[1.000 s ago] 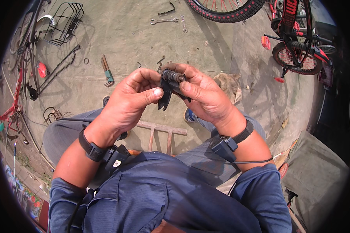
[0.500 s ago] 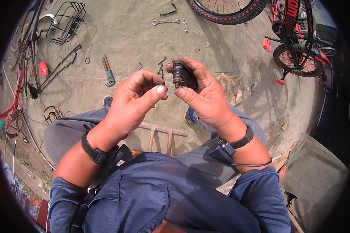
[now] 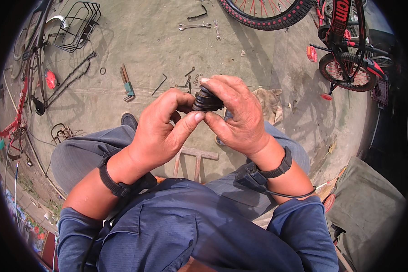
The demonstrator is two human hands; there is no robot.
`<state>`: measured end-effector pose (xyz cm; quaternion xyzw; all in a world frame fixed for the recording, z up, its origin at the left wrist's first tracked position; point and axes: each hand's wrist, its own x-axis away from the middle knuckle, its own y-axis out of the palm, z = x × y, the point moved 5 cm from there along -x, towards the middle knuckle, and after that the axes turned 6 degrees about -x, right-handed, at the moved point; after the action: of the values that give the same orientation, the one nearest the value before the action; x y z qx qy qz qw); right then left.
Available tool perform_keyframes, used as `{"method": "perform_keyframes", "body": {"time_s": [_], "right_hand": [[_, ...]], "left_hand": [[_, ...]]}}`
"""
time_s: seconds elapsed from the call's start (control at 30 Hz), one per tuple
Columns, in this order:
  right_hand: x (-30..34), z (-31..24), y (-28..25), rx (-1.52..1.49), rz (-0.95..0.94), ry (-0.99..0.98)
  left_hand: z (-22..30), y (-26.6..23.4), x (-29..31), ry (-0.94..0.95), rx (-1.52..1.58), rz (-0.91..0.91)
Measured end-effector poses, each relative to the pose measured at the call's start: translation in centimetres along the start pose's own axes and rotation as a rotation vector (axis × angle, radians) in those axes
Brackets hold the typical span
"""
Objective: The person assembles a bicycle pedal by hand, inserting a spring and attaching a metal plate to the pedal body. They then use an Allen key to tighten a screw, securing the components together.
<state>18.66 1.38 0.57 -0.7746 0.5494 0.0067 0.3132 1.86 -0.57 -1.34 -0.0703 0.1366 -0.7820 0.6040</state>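
Observation:
Between my two hands, above my knees, is a dark ridged part [image 3: 207,100], greasy-looking and ringed like a short stack; its exact kind I cannot make out. My right hand [image 3: 241,113] grips it from the right, fingers over the top and thumb below. At its left side my left hand [image 3: 161,119] pinches it, the thumb tip at the lower edge and the curled fingers behind. Fingers cover parts of it. Just beyond, small dark bolts [image 3: 188,80] and several tiny rings lie on the ground, with a loose hex key [image 3: 159,84] nearby.
A hex key set in a green holder [image 3: 127,86], a chain [image 3: 75,77] and a black wire rack [image 3: 78,29] lie at left. Farther off are wrenches [image 3: 194,26]. A bicycle wheel [image 3: 269,22] and small bike [image 3: 347,68] stand right, near a rag [image 3: 268,102].
My left hand has moved right and now touches the part. The part has been turned and lowered slightly in my right hand. The loose hex key shows more fully.

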Motion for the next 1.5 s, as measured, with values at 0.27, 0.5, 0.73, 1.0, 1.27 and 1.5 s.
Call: {"method": "perform_keyframes", "body": {"time_s": [0.27,0.5,0.73,1.0,1.27,1.5], "right_hand": [[0.0,-0.1,-0.4,0.025,0.0,0.013],[-0.6,-0.1,-0.9,-0.087,-0.008,0.034],[-0.7,0.0,-1.3,-0.251,-0.039,0.085],[-0.3,0.5,-1.2,-0.439,-0.054,0.213],[-0.2,1.1,-1.2,-0.525,-0.126,0.319],[0.2,1.6,-1.6,-0.691,-0.227,0.543]], "left_hand": [[0.4,-0.3,-0.3,0.108,-0.096,0.014],[0.2,-0.8,-0.5,0.099,-0.063,-0.035],[-0.4,-1.2,-0.6,0.01,0.009,-0.076],[-0.6,-1.2,-0.6,-0.035,0.069,-0.103],[-0.9,-1.4,-0.7,-0.134,0.19,-0.146],[-0.8,-1.6,-0.9,-0.277,0.272,-0.213]]}}
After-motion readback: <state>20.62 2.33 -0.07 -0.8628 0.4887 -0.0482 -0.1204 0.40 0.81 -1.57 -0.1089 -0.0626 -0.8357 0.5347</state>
